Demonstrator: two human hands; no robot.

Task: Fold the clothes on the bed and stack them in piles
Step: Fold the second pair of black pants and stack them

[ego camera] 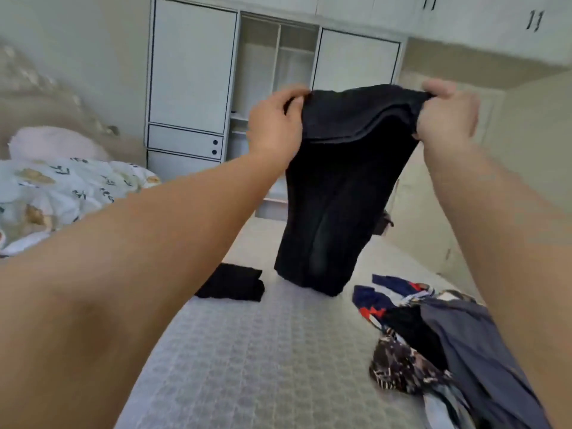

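Observation:
A black garment (337, 193) hangs in the air above the bed (253, 360), doubled over, its lower end just touching the mattress. My left hand (277, 119) grips its top left corner and my right hand (445, 111) grips its top right corner, both arms stretched forward. A folded black piece (232, 283) lies flat on the mattress to the left of the hanging garment. At the right, a heap of unfolded clothes (439, 345) holds a grey item, a navy-red-white patterned one and a dark speckled one.
A crumpled white printed quilt (62, 193) and a pink pillow (52, 144) lie at the left of the bed. A white wardrobe (192, 75) with an open middle section stands beyond the foot. A beige wall runs along the right.

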